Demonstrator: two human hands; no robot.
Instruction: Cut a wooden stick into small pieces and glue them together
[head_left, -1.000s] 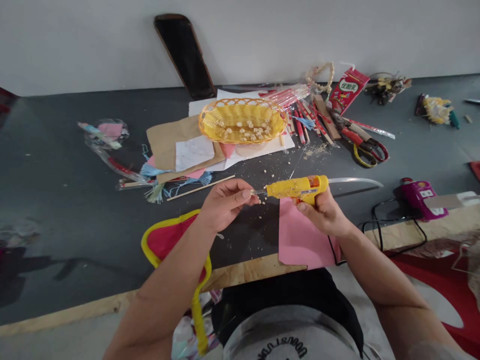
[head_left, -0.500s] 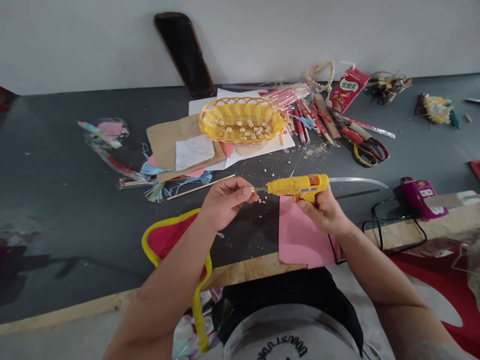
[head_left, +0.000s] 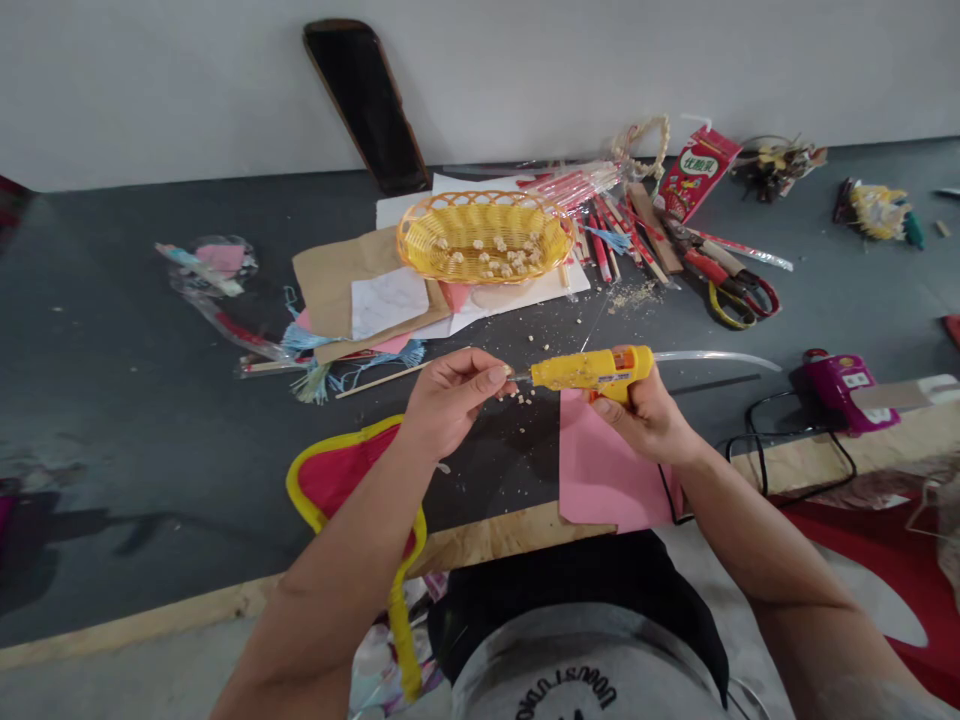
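My right hand is wrapped round the handle of a yellow glue gun, whose nozzle points left. A clear glue stick sticks out of its back. At the nozzle tip my left hand is closed in a pinch on a tiny pale piece, mostly hidden by the fingertips. Small pale bits lie on the dark table below the nozzle. Behind the hands, a yellow woven basket holds several small pale clusters. A pink sheet lies under my right hand.
A phone leans on the wall. Red-handled cutters, sticks and a red drink carton lie right of the basket. Further right are a purple power block and black cable. Brown paper, tassels and a red-yellow cloth lie left.
The glue gun has shifted very slightly left, and its nozzle still meets my left fingertips. Both hands keep their grips. The whole view has shifted slightly.
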